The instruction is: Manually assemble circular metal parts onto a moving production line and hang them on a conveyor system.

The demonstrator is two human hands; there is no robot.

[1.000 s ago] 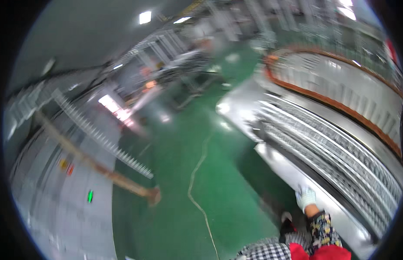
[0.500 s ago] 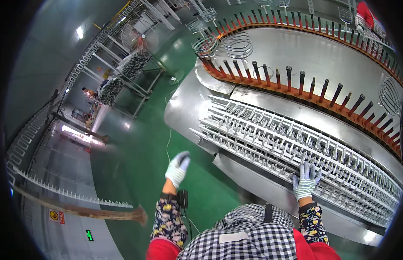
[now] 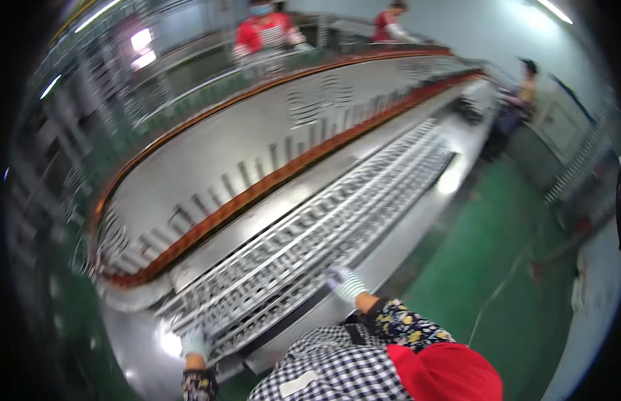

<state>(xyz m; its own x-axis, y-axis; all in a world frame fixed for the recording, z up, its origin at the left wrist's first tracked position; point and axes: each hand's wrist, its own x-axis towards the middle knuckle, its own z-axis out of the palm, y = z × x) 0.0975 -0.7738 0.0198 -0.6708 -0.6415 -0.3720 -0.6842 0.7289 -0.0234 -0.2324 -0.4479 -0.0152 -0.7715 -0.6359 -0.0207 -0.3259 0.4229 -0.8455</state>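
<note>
**Gloved hands at the near side of a batch of pronged metal bars; grips unclear**

Clock laid over the view, 12 at top. Right hand (image 3: 345, 282), between 5 and 6: fingers look bent at the near edge of the pronged bars (image 3: 317, 234); blur, cannot tell if they grip. Left hand (image 3: 195, 342), 7 o'clock: at the near-left ends of the bars, fingers too smeared to call open or closed.

Bars run from 8 to 2 o'clock, side by side in long rows on the steel bench (image 3: 384, 257). Pale metal, so probably stiff; one bar likely light for its length, a bunch heavier and awkward. Smooth metal may slip under gloves; prongs could snag a neighbour or bend. Best hold seems the plain rail between prongs, hands spread wide to stop the ends swinging.

Beyond the bars: orange track (image 3: 257, 198) from 8 to 2, carrying upright dark pegs (image 3: 274, 157) that block the far side. Wire coils (image 3: 304, 110) near 12. Masked co-worker (image 3: 267, 37) at 11 to 12, second co-worker (image 3: 394, 27) at 1, third person (image 3: 521, 100) at 2, near the far bench end. Green floor (image 3: 457, 267) toward 4.
</note>
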